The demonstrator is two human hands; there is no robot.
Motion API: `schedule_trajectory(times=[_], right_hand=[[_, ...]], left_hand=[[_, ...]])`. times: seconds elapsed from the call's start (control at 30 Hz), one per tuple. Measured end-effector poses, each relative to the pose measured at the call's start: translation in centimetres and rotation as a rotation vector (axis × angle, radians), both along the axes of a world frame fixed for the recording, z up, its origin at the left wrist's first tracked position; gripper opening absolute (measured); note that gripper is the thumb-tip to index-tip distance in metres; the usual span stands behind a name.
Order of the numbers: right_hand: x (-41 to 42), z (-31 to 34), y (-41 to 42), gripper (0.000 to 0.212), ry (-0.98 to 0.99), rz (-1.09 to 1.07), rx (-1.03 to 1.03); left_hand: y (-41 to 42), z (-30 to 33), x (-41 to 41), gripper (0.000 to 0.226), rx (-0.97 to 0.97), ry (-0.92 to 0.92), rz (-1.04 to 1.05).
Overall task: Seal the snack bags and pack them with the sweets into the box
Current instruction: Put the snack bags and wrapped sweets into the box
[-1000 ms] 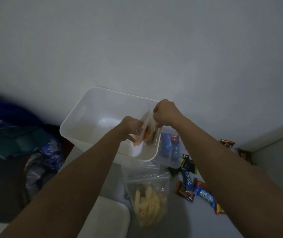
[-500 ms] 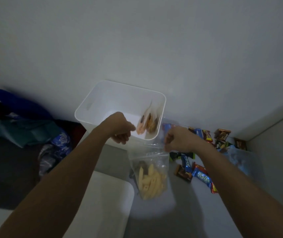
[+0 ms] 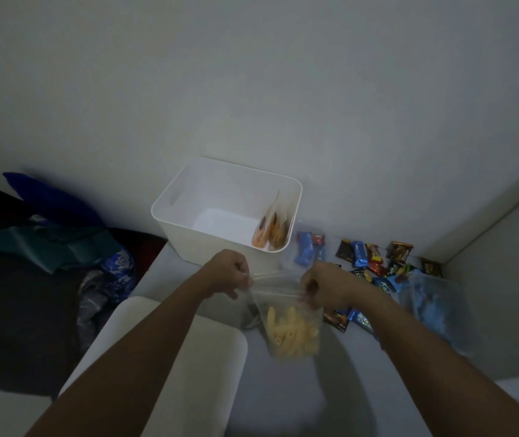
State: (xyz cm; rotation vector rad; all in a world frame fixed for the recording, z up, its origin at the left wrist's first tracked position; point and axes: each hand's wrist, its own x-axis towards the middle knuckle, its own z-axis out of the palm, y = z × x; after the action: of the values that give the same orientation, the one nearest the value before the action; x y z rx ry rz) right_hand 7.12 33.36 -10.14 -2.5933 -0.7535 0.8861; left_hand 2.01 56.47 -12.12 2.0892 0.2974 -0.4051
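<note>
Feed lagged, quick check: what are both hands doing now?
Left hand: pinching the clear snack bag at its top.
Right hand: pinching the same bag's top.

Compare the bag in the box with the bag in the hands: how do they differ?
The boxed bag stands on edge against the right wall of the box; the held bag hangs outside it, in front.
Nothing touches the boxed bag; the left hand and right hand pinch the held bag's top corners.
The boxed bag holds orange-brown snacks; the held bag holds pale yellow sticks.
Both are clear plastic snack bags.
</note>
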Motion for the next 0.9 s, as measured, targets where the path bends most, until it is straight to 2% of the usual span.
schedule_trajectory(times=[0.17,0.27,0.4,0.5,0.67,0.77,0.9], right_hand=[[0.9,7.2,-1.1,0.019,0.033,-0.056,0.097],[1.6,12.8,-1.7,0.01,0.029,-0.096,0.223],[2.6,18.8,-1.4,0.005,-0.036,-0.172,0.407],[3.6,21.0,-0.1,0.006,-0.105,-0.228,0.539],[6.0,19.7,3.9,0.004,-0.19,-0.322,0.666],[7.0,16.4,6.7,0.011,-0.133,-0.396,0.669],[7.3,10.5,10.1,0.01,-0.035,-0.512,0.576]], left_hand=[[0.2,5.4,0.1,0.014,-0.048,0.017,-0.025],[0.9,10.3,0.5,0.006,-0.063,-0.022,-0.009],[2.0,16.8,1.4,0.011,-0.125,-0.139,0.039],[3.0,19.2,2.7,0.017,-0.138,-0.232,0.103],[4.2,18.0,5.6,0.019,-0.151,-0.308,0.243],[4.5,15.0,7.1,0.009,-0.151,-0.302,0.344],[5.3,10.2,8.0,0.012,-0.129,-0.248,0.481]])
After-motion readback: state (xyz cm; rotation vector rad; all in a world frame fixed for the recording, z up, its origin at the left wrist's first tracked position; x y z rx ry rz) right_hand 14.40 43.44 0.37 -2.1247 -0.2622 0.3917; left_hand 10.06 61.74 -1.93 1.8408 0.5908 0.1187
